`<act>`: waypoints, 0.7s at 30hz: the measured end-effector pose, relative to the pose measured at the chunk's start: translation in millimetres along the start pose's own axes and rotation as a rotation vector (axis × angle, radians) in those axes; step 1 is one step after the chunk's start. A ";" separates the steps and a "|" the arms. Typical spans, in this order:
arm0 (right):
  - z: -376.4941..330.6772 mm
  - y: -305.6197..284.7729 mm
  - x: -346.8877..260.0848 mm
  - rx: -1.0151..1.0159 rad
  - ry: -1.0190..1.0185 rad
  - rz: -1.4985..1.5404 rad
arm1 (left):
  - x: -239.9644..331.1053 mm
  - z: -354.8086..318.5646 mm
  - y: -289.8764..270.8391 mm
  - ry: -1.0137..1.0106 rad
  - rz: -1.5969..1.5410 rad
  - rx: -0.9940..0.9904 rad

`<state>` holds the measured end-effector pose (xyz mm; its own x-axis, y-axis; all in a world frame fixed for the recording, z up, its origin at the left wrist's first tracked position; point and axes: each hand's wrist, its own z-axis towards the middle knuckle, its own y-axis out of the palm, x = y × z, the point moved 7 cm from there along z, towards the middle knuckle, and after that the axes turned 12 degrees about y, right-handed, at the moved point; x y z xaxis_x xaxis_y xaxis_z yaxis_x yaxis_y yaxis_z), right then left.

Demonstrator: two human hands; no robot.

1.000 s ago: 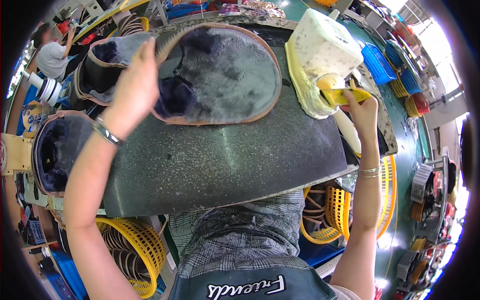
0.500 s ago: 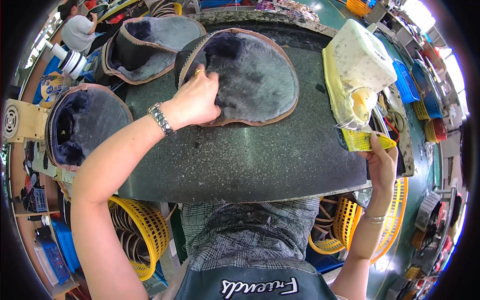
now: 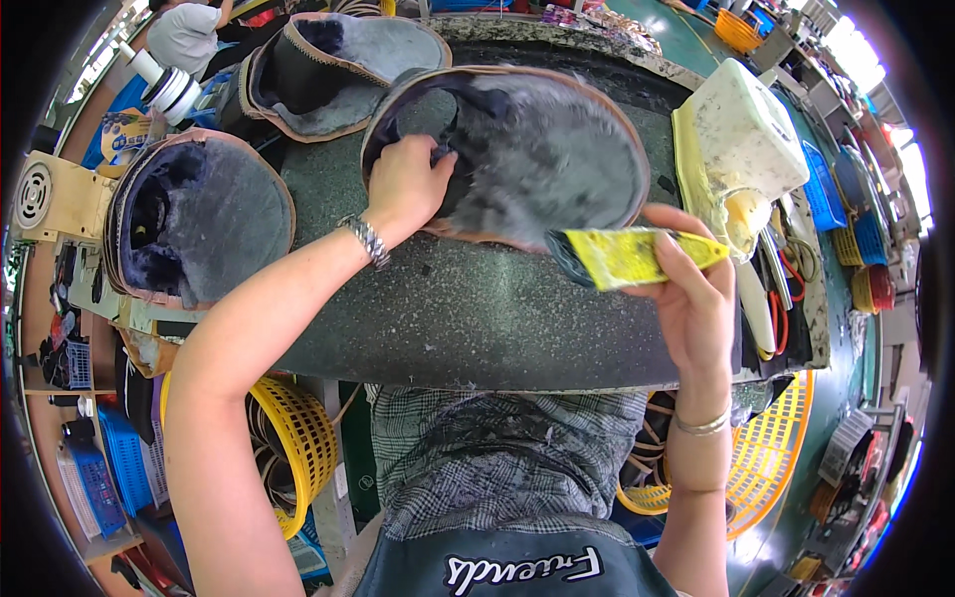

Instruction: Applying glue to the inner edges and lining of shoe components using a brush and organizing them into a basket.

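A grey fur-lined slipper piece (image 3: 557, 149) with a pinkish rim lies on the dark worktop in front of me. My left hand (image 3: 410, 184) is closed on its left side, fingers curled over the dark lining by the opening. My right hand (image 3: 696, 294) grips a flat yellow brush (image 3: 637, 259) with dark bristles at its left end. Those bristles are close to the slipper piece's lower right edge; I cannot tell whether they touch. Right of the brush stands a white plastic container (image 3: 751, 129), crusted with yellowish glue around its mouth (image 3: 746, 214).
More slipper pieces stand at the far left (image 3: 368, 60), and a stack of them (image 3: 224, 214) sits on the left. Scissors with red handles (image 3: 778, 323) lie at the right edge. Yellow baskets (image 3: 308, 438) flank my lap. Another person (image 3: 184, 40) sits at the far left.
My right hand has brought the yellow brush from beside the container left to the slipper piece. My left hand has shifted deeper onto the piece's left side, and the view has shifted slightly.
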<state>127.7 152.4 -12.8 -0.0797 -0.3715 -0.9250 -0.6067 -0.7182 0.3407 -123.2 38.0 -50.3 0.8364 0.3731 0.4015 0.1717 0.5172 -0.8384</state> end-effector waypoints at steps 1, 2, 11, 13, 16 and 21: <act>4.3 6.8 0.9 0.031 -0.032 -0.013 | -6.1 1.7 4.8 -0.101 -0.072 -0.006; 10.0 12.0 3.3 0.055 -0.029 -0.020 | -4.9 4.7 7.8 -0.099 -0.077 -0.006; 58.4 66.9 15.9 0.382 -0.572 -0.740 | 1.8 20.1 19.7 -0.214 -0.220 -0.124; 69.4 77.8 31.9 0.364 -0.523 -0.842 | 2.2 19.8 20.7 -0.213 -0.196 -0.196; 74.1 67.3 51.7 0.271 -0.277 -0.788 | 13.2 14.0 19.7 -0.047 -0.306 -0.268; 38.9 -0.6 31.1 0.278 -0.124 -0.279 | 48.0 -16.2 24.0 0.422 0.140 -0.522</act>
<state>94.9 164.2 -48.3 0.0336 -0.0987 -0.9945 -0.8075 -0.5890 0.0312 -70.5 55.8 -57.1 0.9821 0.0229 0.1870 0.1869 0.0073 -0.9824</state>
